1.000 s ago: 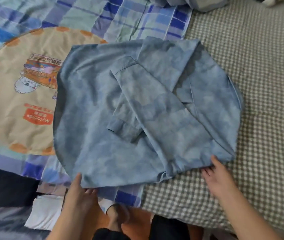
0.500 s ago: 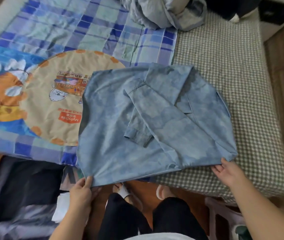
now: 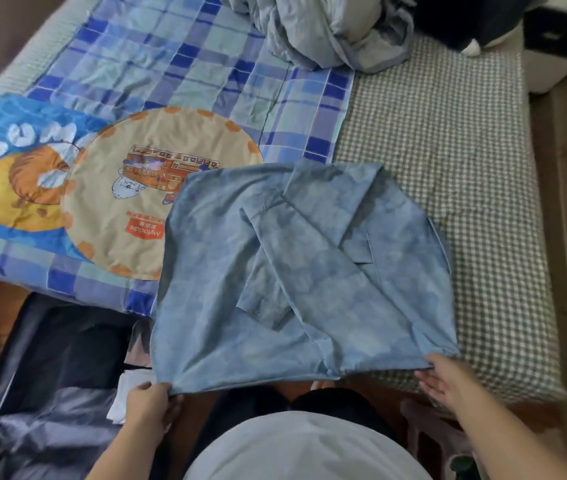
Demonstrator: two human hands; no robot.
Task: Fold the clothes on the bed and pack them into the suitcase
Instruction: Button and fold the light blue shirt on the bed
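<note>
At the far left, on the floor below the bed's edge, lies one open suitcase (image 3: 50, 375) with a dark lining; a bit of white cloth (image 3: 126, 393) lies at its right edge, just beside the left hand. Above it, one plaid quilt (image 3: 157, 64) covers the left part of the bed, printed with a tan circle and a cartoon.

The left hand (image 3: 148, 405) grips the near left corner of the one blue shirt (image 3: 292, 271). Its fingers (image 3: 164, 389) curl round the hem, with the cloth passing over them, and this corner hangs off the bed's edge above the floor. The shirt is partly folded, two sleeves crossed over its middle and the collar toward the right. Its left part overlaps the quilt and its right part lies on the checked sheet (image 3: 448, 140).

The right hand (image 3: 446, 379) meets the shirt's near right corner. Its fingers (image 3: 429, 377) are only loosely bent; the thumb lies on top of the hem and the fingers reach beneath it, so the corner sits between them in a light pinch. This corner rests at the edge of the mattress.

Beyond the shirt, at the head of the bed, one heap of grey-blue bedding (image 3: 337, 29) is bunched up, well apart from both hands.
</note>
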